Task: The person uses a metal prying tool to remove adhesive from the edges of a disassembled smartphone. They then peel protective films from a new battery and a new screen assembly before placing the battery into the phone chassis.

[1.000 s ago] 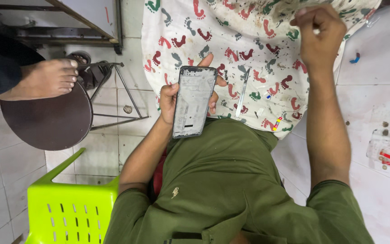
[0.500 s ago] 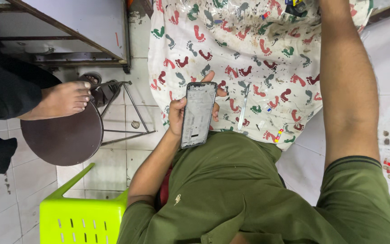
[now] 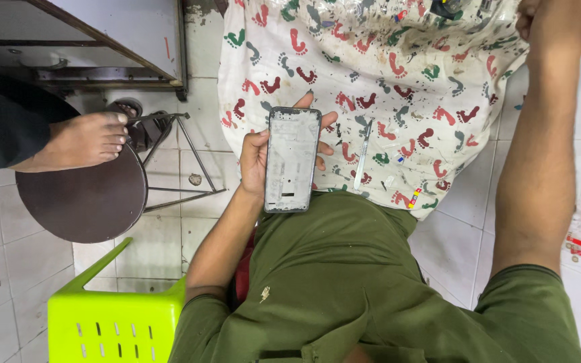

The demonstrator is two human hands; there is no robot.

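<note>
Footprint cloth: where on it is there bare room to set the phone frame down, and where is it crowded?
On the footprint cloth, the left part is bare, between the cabinet and the left hand holding the phone frame. A smaller patch lies right of the slim tool. The top edge near the right hand is cluttered with small parts.

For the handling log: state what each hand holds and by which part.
The left hand grips the grey phone frame by its long side edges. The right hand is mostly cut off at the top edge, so its hold cannot be told.
</note>
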